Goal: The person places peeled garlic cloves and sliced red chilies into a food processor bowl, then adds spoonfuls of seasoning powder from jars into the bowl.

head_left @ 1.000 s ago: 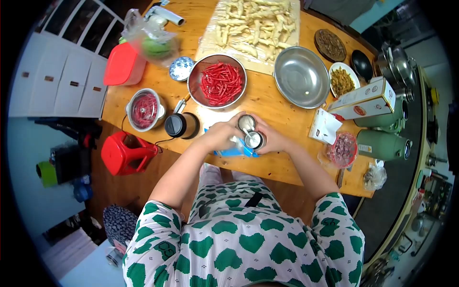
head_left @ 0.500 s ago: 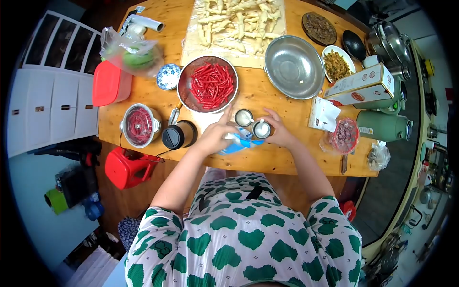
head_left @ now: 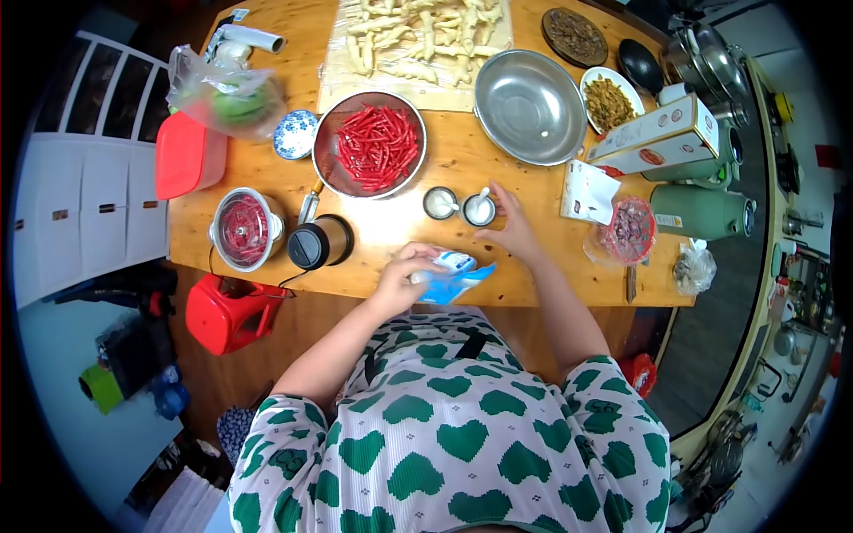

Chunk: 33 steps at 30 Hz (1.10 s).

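Observation:
My left hand (head_left: 402, 282) is wrapped round a blue and white packet (head_left: 455, 277) near the front edge of the table. Beside a small jar of white contents (head_left: 479, 210), my right hand (head_left: 511, 224) has its fingers apart, with nothing held. A light spoon stands in that jar. Touching or very near it on the left is a second small jar (head_left: 440, 202), also with something white inside. Behind them a colander (head_left: 321, 147) holds red chillies (head_left: 378, 147).
A black-lidded grinder (head_left: 320, 242) and a bowl of red pieces (head_left: 246, 228) stand left. A metal basin (head_left: 531, 107) is behind the jars. To the right are a box (head_left: 662, 135), a napkin pack (head_left: 586, 191) and a red-rimmed bowl (head_left: 632, 231). Ginger (head_left: 426, 40) lies at the back.
My left hand has drawn the packet back from the jars toward the table's front edge. My right hand has stayed by the right jar. The view has shifted slightly.

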Tool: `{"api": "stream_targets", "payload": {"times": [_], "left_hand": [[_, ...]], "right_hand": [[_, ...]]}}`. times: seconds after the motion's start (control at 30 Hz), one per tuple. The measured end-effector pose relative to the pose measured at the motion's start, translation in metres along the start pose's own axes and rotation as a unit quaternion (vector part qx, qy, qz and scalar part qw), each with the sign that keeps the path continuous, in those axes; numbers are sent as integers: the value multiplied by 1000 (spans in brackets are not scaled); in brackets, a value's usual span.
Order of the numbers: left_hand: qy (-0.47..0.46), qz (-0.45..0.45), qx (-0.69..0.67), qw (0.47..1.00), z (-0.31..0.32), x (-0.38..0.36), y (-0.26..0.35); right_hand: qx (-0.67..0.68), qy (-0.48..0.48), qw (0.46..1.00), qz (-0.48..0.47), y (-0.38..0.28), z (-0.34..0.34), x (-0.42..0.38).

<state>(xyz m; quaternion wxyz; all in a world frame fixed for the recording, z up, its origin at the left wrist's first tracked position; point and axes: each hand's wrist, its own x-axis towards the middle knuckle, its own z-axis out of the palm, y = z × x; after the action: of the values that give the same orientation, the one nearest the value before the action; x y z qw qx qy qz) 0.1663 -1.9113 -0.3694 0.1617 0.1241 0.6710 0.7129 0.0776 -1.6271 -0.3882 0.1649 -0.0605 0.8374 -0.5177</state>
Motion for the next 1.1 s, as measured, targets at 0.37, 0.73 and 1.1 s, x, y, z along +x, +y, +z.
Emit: {"api": "stream_targets", "payload": {"times": [0.37, 0.73, 1.1], "left_hand": [[88, -82, -125, 985, 116, 71, -42], [80, -23, 211, 974, 152, 124, -2], [-109, 2, 208, 972, 97, 46, 22]], "right_hand": [[347, -31, 930, 119, 22, -41, -126], [304, 159, 935, 92, 37, -74, -131], [-312, 311, 897, 42, 30, -44, -120]]}}
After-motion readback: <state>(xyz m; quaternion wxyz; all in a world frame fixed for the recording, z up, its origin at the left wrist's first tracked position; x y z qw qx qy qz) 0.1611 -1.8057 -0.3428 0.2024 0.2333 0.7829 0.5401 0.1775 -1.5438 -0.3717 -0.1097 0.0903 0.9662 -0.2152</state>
